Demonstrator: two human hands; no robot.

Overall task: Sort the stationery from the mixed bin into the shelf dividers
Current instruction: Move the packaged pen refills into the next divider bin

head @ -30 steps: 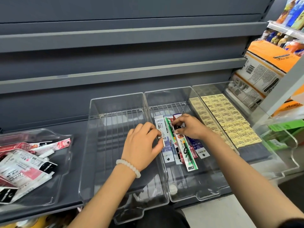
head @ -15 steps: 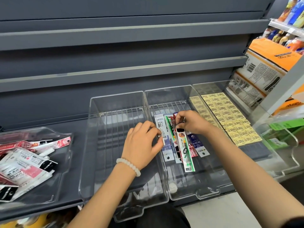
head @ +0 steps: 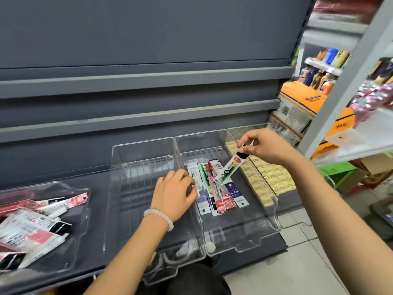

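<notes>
Clearly your right hand (head: 263, 145) pinches the light, floppy pen packet (head: 230, 168) by its top; left hand (head: 174, 192) fingers, loosely curled, touch the packets (head: 214, 188).

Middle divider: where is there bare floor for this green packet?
Bare in front of the packet row, toward the front lip, and behind it by the back wall. The left divider is bare. Crowded: mixed bin, right divider.
</notes>
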